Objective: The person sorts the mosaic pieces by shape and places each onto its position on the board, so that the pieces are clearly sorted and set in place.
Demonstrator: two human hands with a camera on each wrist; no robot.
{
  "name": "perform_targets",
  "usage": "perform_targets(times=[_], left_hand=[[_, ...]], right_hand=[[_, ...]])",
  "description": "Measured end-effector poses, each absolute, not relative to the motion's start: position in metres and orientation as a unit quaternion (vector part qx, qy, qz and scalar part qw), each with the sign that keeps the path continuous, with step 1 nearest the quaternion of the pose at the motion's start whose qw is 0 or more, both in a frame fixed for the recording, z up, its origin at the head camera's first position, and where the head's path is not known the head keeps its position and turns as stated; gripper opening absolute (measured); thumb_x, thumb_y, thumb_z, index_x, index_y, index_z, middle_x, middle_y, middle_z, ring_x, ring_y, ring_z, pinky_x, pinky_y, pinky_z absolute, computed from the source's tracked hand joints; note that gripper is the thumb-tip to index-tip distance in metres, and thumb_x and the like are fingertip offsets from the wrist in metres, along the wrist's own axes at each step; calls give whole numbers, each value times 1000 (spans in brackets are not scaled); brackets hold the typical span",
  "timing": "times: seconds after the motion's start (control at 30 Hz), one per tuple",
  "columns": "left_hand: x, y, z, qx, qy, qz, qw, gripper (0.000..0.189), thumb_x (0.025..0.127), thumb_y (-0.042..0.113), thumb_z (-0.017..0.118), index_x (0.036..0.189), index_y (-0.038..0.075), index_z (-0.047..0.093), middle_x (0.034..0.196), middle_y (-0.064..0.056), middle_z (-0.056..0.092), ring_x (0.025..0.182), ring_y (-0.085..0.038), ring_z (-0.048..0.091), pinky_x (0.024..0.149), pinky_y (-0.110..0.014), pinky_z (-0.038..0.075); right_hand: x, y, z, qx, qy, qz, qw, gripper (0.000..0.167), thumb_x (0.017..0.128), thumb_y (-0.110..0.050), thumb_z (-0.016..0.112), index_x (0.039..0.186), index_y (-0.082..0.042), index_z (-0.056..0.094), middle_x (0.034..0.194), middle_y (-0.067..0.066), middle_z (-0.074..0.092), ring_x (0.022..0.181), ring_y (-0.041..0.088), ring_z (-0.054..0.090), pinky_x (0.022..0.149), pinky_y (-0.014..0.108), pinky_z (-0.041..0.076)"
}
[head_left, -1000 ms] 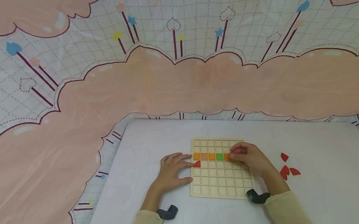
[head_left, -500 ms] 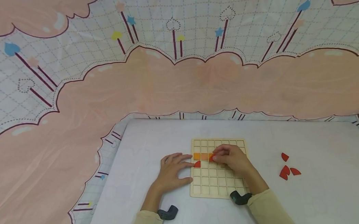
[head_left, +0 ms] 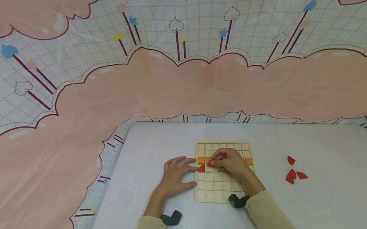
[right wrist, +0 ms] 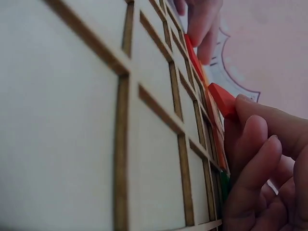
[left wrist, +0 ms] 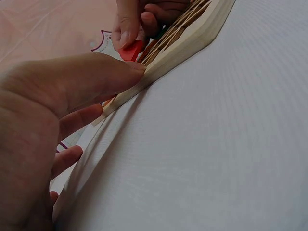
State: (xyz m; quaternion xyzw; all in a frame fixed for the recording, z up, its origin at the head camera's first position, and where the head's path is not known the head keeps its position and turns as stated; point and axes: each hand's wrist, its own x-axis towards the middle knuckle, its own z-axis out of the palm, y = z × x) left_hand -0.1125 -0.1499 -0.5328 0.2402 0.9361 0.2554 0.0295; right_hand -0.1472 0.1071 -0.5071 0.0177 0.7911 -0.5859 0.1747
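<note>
A wooden grid board (head_left: 209,185) lies on the white table. My right hand (head_left: 233,163) pinches a small red quarter-circle piece (right wrist: 222,100) between thumb and finger, just over the row of coloured tiles. My left hand (head_left: 176,176) rests along the board's left edge, its fingers spread and fairly straight. One of its fingertips lies beside a red piece (head_left: 201,168) set in the leftmost column. Directly above that piece sits an orange tile (head_left: 201,160). Another orange tile (head_left: 248,161) shows at the row's right end; my right hand hides the tiles between in the head view.
Several loose red quarter-circle pieces (head_left: 291,160) lie on the table (head_left: 336,189) to the right of the board. A patterned pink and white cloth (head_left: 175,87) hangs behind the table.
My right hand has moved left along the tile row, carrying the red piece from near the right side towards the left columns. The left hand stays in place.
</note>
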Motion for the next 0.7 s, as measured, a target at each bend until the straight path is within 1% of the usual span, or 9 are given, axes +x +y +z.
perform_targets(times=[0.2,0.43,0.7], left_hand=[[-113,-149,-533,239,937,253,33,46,83,48,73,128,36,70,153,15,51,148,-20,33,118,-58,16],[-113,-150,-536,238,937,253,34,47,83,50,73,128,37,70,153,15,51,149,-19,33,118,-57,16],[-113,-151,-536,241,936,255,29,48,83,49,74,128,36,70,153,15,52,148,-20,33,117,-57,16]], right_hand=[[-149,106,-508,22,791,-585,180,16,82,-14,84,94,-9,74,82,3,74,63,16,61,60,26,53],[-147,104,-511,13,803,-571,167,14,80,-11,85,90,-8,76,76,2,71,59,15,58,57,26,50],[-146,103,-510,4,823,-545,158,10,79,-12,86,84,-12,77,71,1,69,58,15,57,56,26,48]])
